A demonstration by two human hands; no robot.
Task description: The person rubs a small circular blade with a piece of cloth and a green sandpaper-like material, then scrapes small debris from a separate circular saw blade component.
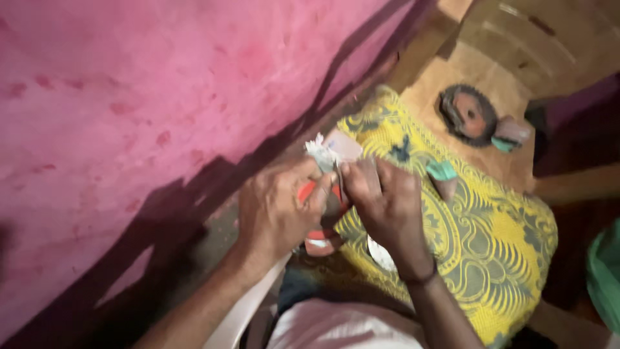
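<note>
My left hand (274, 210) and my right hand (387, 207) meet at mid-frame, fingers pinched together on a small red and white object (321, 236) that they largely hide. A scrap of whitish paper or cloth (321, 150) sticks up just above the fingertips. What exactly each hand grips is blurred. Both hands work over a yellow patterned cloth (497, 252) that lies to the right.
A pink wall (142, 110) fills the left. A dark toothed disc with an orange centre (468, 115) lies on a brown surface at upper right, next to a small pinkish piece with a green end (510, 134). Another green-tipped piece (443, 174) rests on the cloth.
</note>
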